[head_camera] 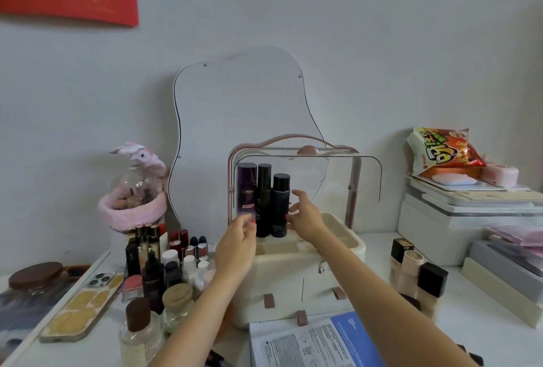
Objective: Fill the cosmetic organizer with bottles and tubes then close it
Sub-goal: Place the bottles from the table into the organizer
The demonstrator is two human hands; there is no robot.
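Observation:
The cream cosmetic organizer [311,281] stands mid-table with its clear lid [352,178] raised. Three upright bottles stand at its back left: a purple bottle [246,190], a tall black bottle [263,199] and a shorter black bottle [280,205]. My left hand [236,246] hovers in front of the purple bottle, fingers loosely curled, holding nothing. My right hand [305,216] is spread open beside the shorter black bottle, its fingertips at or very near it. A crowd of small bottles and lipsticks [170,260] waits on the left, foundation bottles [417,272] on the right.
A wavy mirror [244,108] leans on the wall behind. A phone [85,305] and a jar with a brown lid [35,275] lie at left. White boxes with a snack bag [443,152] stack at right. A leaflet [314,343] lies at the front.

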